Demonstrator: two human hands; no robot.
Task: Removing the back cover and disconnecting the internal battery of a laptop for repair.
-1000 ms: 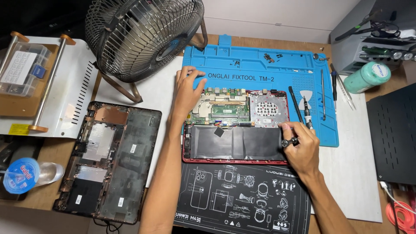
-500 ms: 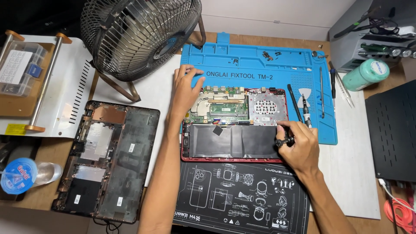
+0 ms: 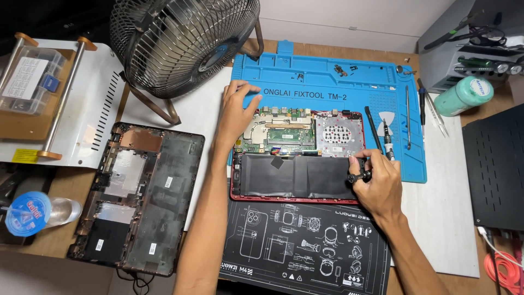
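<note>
Left hand — flat and unclenched, we press it on the open laptop's top-left corner to steady it | right hand — clenched round a small screwdriver, tip probably at the right edge by the battery | laptop lies across blue mat and black mat | removed cover left

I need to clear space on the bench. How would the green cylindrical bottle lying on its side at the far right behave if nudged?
The green cylindrical bottle lies on its side, so it would probably roll. It looks plastic, so likely light and not fragile.
</note>
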